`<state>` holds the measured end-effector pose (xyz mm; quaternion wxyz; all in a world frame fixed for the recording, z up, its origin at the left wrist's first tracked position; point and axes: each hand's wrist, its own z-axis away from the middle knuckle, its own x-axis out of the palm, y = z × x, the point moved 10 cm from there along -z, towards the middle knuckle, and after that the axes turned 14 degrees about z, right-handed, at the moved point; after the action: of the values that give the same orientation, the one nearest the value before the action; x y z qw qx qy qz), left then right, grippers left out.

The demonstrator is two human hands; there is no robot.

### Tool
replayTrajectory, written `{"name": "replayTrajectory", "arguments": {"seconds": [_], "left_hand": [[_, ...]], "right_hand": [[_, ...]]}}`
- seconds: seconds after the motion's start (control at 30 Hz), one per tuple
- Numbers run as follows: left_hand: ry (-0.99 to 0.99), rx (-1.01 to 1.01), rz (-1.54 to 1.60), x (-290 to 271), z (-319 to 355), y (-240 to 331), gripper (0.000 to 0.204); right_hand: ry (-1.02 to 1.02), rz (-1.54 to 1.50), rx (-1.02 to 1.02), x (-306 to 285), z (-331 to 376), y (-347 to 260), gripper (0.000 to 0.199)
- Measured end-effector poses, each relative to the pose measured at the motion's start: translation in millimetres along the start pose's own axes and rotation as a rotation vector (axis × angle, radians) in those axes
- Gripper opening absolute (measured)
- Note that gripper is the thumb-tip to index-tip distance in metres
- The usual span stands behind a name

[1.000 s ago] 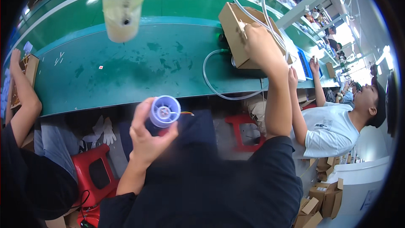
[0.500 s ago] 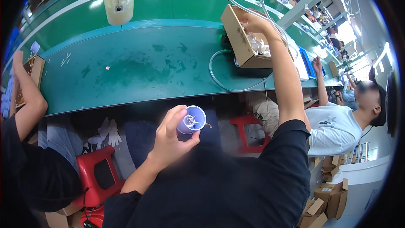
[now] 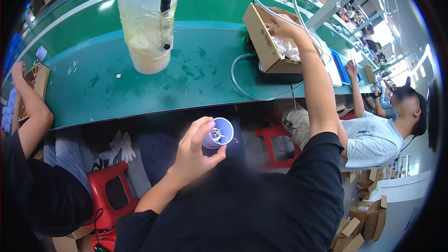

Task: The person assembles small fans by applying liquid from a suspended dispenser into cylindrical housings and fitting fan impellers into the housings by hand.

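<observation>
My left hand (image 3: 199,147) grips a lavender plastic cup-shaped part (image 3: 226,133) between thumb and fingers, in front of the bench's near edge. The cup's open end faces up, showing a shiny metal piece and pale prongs inside; a thin wire end sticks out at its right side. My right arm stretches forward, with my right hand (image 3: 283,27) inside a cardboard box (image 3: 261,39) on the bench. Its fingers are curled among white pieces (image 3: 287,49), partly hidden, and what they pinch is too small to make out.
A translucent taped cylinder (image 3: 148,49) with a black cable hangs over the green bench (image 3: 196,84). Clear tubes (image 3: 238,80) run beside the box. Co-workers sit left and right (image 3: 373,140); red stools (image 3: 109,189) stand below. White sticks (image 3: 72,67) lie at left.
The hanging cylinder now looks larger and lower in view. My left hand and the cup have shifted slightly right. My right hand stays in the box, its fingers slightly moved.
</observation>
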<state>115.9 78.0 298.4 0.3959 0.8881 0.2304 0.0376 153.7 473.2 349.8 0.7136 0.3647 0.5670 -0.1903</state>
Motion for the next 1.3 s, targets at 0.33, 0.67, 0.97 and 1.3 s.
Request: {"name": "replayTrajectory", "arguments": {"seconds": [0.33,0.67,0.97,1.3], "left_hand": [[-0.01,0.055,-0.023,5.5,-17.3,-2.9,0.079],[0.118,-0.076,-0.062,-17.3,-54.5,-11.7,0.083],[0.151,-0.065,-0.071,-20.5,-53.7,-15.1,0.085],[0.158,-0.026,-0.065,-22.7,-53.2,-8.9,0.086]], "right_hand": [[0.383,-0.904,-0.244,-67.2,90.7,-16.0,0.036],[0.056,-0.949,-0.642,-86.1,142.9,-117.6,0.04],[0.302,-0.325,-0.926,-90.6,206.4,-208.2,0.042],[0.248,-0.105,-0.915,-79.0,212.2,-221.5,0.042]]}}
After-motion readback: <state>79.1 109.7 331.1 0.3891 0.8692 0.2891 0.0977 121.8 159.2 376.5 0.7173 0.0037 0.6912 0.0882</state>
